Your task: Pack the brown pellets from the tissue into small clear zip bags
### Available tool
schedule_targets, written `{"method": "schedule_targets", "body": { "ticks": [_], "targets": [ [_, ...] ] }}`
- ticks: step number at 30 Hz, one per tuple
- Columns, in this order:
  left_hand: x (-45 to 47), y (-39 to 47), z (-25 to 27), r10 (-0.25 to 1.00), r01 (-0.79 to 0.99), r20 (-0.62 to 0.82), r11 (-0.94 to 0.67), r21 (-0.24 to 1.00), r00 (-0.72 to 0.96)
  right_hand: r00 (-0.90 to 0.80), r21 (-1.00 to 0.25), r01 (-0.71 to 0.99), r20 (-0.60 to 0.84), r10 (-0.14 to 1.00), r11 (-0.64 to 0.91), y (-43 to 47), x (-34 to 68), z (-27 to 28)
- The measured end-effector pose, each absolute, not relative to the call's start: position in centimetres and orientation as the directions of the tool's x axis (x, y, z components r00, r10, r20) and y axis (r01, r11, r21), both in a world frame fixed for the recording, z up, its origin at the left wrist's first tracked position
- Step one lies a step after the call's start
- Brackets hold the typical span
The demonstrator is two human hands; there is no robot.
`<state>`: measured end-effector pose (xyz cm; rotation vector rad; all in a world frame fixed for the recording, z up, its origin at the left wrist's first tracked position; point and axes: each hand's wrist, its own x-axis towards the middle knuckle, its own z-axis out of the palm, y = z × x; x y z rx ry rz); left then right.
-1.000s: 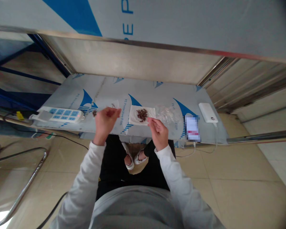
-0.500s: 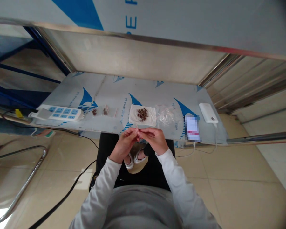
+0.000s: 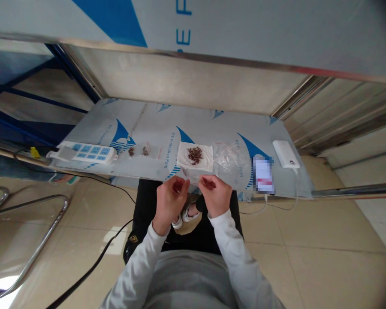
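Observation:
My left hand (image 3: 171,197) is at the table's near edge, its fingers curled and the thumb close to the forefinger. Opposite it, my right hand (image 3: 215,195) is closed in a similar pinch, a short gap away. Faint clear plastic (image 3: 192,175) shows by the fingertips; I cannot make out whether either hand grips it. Just beyond lies a white paper or cloth sheet (image 3: 206,165) bearing a heap of small brown stick-like pieces (image 3: 194,155). To its right are crumpled clear plastic bags (image 3: 227,158).
Left of the sheet lie small clear bags (image 3: 145,151) with brown pieces inside. A white power strip (image 3: 94,153) stands at the left, with a black cable below. On the right are a phone (image 3: 263,175) and a white power bank (image 3: 286,154) with cables. A shelf (image 3: 244,34) overhangs the table.
My hands, fingertips together half a second ago, have moved apart to left and right. The view has shifted slightly. The heap and the bags on the table look the same.

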<state>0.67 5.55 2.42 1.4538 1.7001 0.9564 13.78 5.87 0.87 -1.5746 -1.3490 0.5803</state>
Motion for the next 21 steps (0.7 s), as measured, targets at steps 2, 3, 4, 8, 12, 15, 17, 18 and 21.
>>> {"method": "schedule_targets", "body": {
  "ticks": [2,3,4,8,12,15,17,18,21],
  "targets": [
    [0.7,5.4,3.6,0.986,0.577,-0.004,0.100,0.811,-0.164,0.261,-0.828,0.552,0.282,0.923,0.097,5.8,13.8,1.3],
    [0.7,5.5,4.1,0.985,0.609,0.013,0.094,0.787,-0.170,0.230,-0.807,0.577,0.307,0.924,0.125,5.7,13.8,1.5],
    [0.7,5.6,4.5,0.986,0.635,0.027,0.084,0.768,-0.164,0.187,-0.793,0.587,0.327,0.926,0.161,5.6,13.9,1.7],
    [0.8,6.1,5.3,0.998,0.672,0.035,0.004,0.741,-0.045,-0.076,-0.852,0.406,0.329,0.941,0.331,5.5,14.8,2.0],
    [0.7,6.2,5.3,0.998,0.569,0.017,-0.047,0.821,0.057,-0.355,-0.942,0.118,0.255,0.900,0.314,6.1,15.6,2.0],
    [0.2,6.2,5.5,0.996,0.508,-0.002,-0.044,0.860,0.090,-0.360,-0.945,0.137,0.232,0.904,0.297,6.6,15.8,1.7],
    [-0.1,6.2,5.7,0.996,0.506,-0.016,-0.032,0.862,0.090,-0.324,-0.926,0.195,0.252,0.912,0.325,6.8,15.7,1.4],
    [-0.3,6.2,5.9,0.996,0.516,-0.020,-0.030,0.856,0.091,-0.305,-0.919,0.208,0.264,0.915,0.335,6.8,15.6,1.3],
    [-0.7,6.2,6.4,0.997,0.605,-0.002,-0.042,0.795,0.072,-0.243,-0.924,0.190,0.285,0.927,0.333,6.8,15.3,1.0]
  ]
}}
